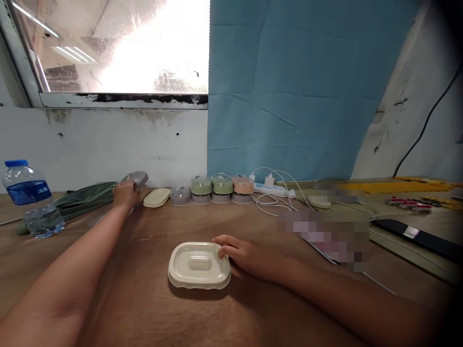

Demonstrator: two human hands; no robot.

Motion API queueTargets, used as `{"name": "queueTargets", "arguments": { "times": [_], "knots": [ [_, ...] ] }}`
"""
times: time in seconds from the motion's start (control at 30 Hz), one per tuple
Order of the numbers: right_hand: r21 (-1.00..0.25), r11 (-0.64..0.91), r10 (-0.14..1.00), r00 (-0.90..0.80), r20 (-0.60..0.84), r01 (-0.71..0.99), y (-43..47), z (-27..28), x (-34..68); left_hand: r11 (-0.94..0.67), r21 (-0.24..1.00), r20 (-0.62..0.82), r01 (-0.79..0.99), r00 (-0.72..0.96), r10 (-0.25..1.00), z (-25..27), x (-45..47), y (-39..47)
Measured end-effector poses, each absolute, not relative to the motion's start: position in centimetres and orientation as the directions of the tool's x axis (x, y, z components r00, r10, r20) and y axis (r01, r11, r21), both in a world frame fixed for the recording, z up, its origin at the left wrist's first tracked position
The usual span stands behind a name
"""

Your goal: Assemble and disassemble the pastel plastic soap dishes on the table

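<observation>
A cream rectangular lid [183,272] with rounded corners and a raised bar in its middle is at the front centre of the table. My right hand [243,255] is closed on its right edge, thumb and fingers at the rim. Far off at the left, my left hand [126,193] is wrapped round a grey, partly see-through box-like piece [139,178], held tilted near the wall. A clear flat piece [99,219] lies partly hidden behind my left forearm. Just right of my left hand lies a second cream lid [156,197].
Along the wall stand a small grey box [180,195] and several stacked boxes with green [201,184] and pink [242,184] tops. A water bottle [32,202] and dark green pouch [88,198] are left. A power strip [275,190] with white cables is right.
</observation>
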State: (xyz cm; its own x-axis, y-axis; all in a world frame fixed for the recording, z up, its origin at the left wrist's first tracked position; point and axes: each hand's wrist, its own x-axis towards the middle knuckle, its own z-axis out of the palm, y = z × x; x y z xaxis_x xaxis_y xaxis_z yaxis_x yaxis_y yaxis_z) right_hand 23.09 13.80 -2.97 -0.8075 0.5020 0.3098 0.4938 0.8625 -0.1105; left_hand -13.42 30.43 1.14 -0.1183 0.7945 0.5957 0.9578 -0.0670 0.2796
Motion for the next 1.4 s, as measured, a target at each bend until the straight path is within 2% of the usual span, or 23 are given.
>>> {"name": "queueTargets", "arguments": {
  "times": [0.07, 0.13, 0.2, 0.27, 0.33, 0.4, 0.5, 0.57, 0.67, 0.8, 0.87, 1.0, 1.1, 1.2, 1.3, 1.4],
  "knots": [
    [-0.065, 0.858, 0.500, -0.798, 0.337, 0.510, 14.0, -3.2, 23.0, -0.101, 0.325, 0.667, 0.940, -0.152, 0.729, 2.1, -12.9, 29.3],
    [0.009, 0.840, 0.504, -0.787, 0.355, 0.542, 14.3, -3.4, 23.1, -0.267, 0.410, 0.724, 0.872, -0.133, 0.677, 3.1, -12.0, 27.4],
    [0.098, 0.808, 0.507, -0.770, 0.387, 0.581, 14.5, -3.3, 23.3, -0.465, 0.458, 0.754, 0.758, -0.055, 0.654, 3.8, -10.7, 24.8],
    [0.164, 0.766, 0.490, -0.730, 0.476, 0.621, 14.7, -2.9, 23.8, -0.593, 0.448, 0.761, 0.668, 0.062, 0.645, 4.0, -9.4, 21.7],
    [0.160, 0.735, 0.440, -0.643, 0.627, 0.658, 14.5, -2.0, 24.3, -0.697, 0.422, 0.750, 0.580, 0.209, 0.627, 3.6, -8.1, 18.7],
    [0.100, 0.732, 0.360, -0.507, 0.783, 0.674, 13.8, -0.8, 24.4, -0.784, 0.415, 0.694, 0.463, 0.396, 0.601, 2.8, -7.0, 16.2],
    [0.020, 0.761, 0.293, -0.371, 0.881, 0.648, 12.2, 0.6, 23.8, -0.824, 0.420, 0.605, 0.380, 0.560, 0.567, 1.4, -5.7, 14.0],
    [0.013, 0.775, 0.332, -0.425, 0.842, 0.632, 11.3, 0.6, 23.1, -0.835, 0.400, 0.543, 0.378, 0.636, 0.548, 0.6, -5.1, 13.4],
    [0.018, 0.810, 0.441, -0.629, 0.640, 0.586, 11.2, -0.6, 22.4, -0.855, 0.371, 0.434, 0.361, 0.747, 0.504, -0.4, -4.5, 13.3],
    [-0.148, 0.869, 0.492, -0.799, 0.346, 0.471, 12.5, -2.3, 22.4, -0.844, 0.378, 0.328, 0.379, 0.798, 0.506, -1.4, -4.0, 13.4],
    [-0.223, 0.862, 0.505, -0.808, 0.303, 0.455, 13.0, -2.5, 22.6, -0.836, 0.402, 0.323, 0.374, 0.797, 0.511, -1.5, -3.8, 13.3],
    [-0.280, 0.854, 0.510, -0.807, 0.296, 0.437, 13.0, -2.1, 22.9, -0.842, 0.385, 0.380, 0.379, 0.766, 0.519, -0.9, -4.7, 14.0],
    [-0.308, 0.857, 0.500, -0.811, 0.304, 0.413, 12.9, -1.9, 23.0, -0.736, 0.286, 0.556, 0.614, 0.519, 0.649, -0.4, -7.6, 15.8],
    [-0.319, 0.861, 0.488, -0.816, 0.309, 0.395, 13.1, -2.0, 23.1, -0.399, 0.158, 0.623, 0.903, 0.222, 0.750, -0.2, -12.0, 18.0],
    [-0.325, 0.861, 0.489, -0.814, 0.314, 0.392, 13.2, -2.1, 23.1, -0.054, 0.057, 0.488, 0.997, 0.019, 0.873, -0.4, -15.6, 19.3],
    [-0.333, 0.858, 0.493, -0.808, 0.321, 0.391, 13.3, -2.1, 23.2, 0.064, 0.022, 0.352, 0.998, -0.068, 0.934, -0.6, -17.2, 19.6]
  ]
}}
